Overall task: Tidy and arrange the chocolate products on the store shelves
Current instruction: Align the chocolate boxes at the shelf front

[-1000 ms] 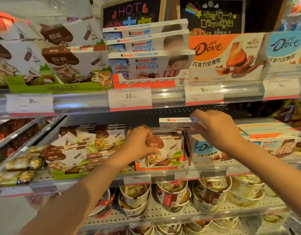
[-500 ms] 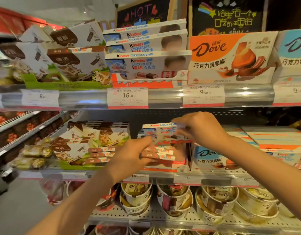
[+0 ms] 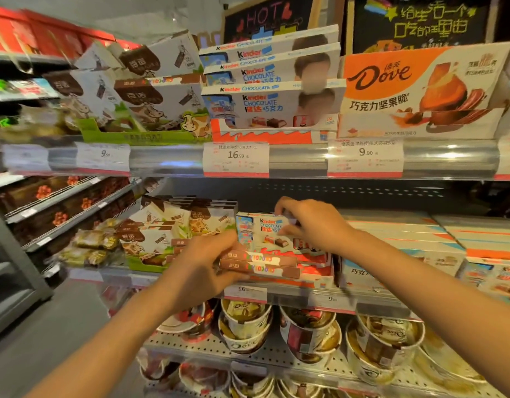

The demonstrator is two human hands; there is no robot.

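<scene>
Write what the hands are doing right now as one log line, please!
left hand: grips brown cow-brand boxes | right hand: holds Kinder box upright | place: middle shelf | step: arranging

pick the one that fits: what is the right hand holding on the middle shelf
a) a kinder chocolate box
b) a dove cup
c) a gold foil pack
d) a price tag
a: the right hand pinches the end of a white kinder chocolate box standing on the middle shelf, while the left hand holds brown-edged boxes just below it.
</scene>
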